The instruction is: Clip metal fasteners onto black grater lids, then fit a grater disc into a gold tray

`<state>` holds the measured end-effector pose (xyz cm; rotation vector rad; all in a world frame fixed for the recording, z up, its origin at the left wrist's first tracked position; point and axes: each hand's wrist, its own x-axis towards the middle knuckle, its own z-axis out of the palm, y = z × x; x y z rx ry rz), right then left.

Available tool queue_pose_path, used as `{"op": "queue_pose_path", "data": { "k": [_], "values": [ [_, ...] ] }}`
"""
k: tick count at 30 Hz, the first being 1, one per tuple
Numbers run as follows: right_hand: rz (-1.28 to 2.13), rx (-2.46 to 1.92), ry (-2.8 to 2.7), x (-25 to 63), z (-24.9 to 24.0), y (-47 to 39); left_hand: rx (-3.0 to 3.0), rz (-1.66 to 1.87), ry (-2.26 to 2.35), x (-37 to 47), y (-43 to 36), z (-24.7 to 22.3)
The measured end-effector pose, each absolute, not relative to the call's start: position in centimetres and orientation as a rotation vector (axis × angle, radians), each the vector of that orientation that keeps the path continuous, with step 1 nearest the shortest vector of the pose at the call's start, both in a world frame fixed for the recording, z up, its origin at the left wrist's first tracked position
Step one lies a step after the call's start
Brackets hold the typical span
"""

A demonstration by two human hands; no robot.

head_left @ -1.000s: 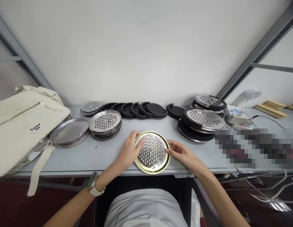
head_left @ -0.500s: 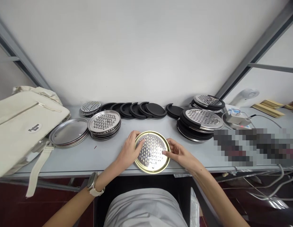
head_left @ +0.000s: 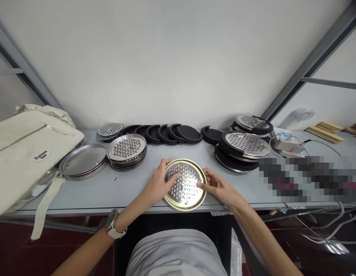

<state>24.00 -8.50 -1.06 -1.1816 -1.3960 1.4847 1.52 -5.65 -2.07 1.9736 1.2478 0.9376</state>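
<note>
A round metal grater disc [head_left: 185,189] with a gold-coloured rim is held at the table's front edge. My left hand [head_left: 159,183] grips its upper left rim, the thumb lying over the perforated face. On the right rim, my right hand [head_left: 218,184] holds it with the thumb on top and the fingers curled at the edge. To the left stands a stack of grater discs [head_left: 127,148], beside a stack of plain metal trays [head_left: 85,159]. Overlapping black round holders [head_left: 189,134] lie behind. Black-framed graters [head_left: 246,144] are piled to the right.
A cream bag [head_left: 36,145] lies at the far left, its strap hanging over the edge. Smaller discs [head_left: 110,130] sit at the back left. A white box with cables [head_left: 287,143] and yellowish strips [head_left: 325,134] are on the right.
My left thumb has moved slightly right and up across the disc's face. The disc and my right hand have barely moved.
</note>
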Motion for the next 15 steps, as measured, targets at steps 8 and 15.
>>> {"op": "queue_pose_path", "data": {
  "k": [8,15],
  "values": [
    [1.418,-1.238,-1.465,24.2,-1.6,-8.0,2.000,0.947,1.353,1.5,-5.5,-2.6],
    [1.145,-1.314,-1.702,24.5,-2.1,-2.9,2.046,0.766,1.471,0.6,-5.3,-2.2]
  ]
}}
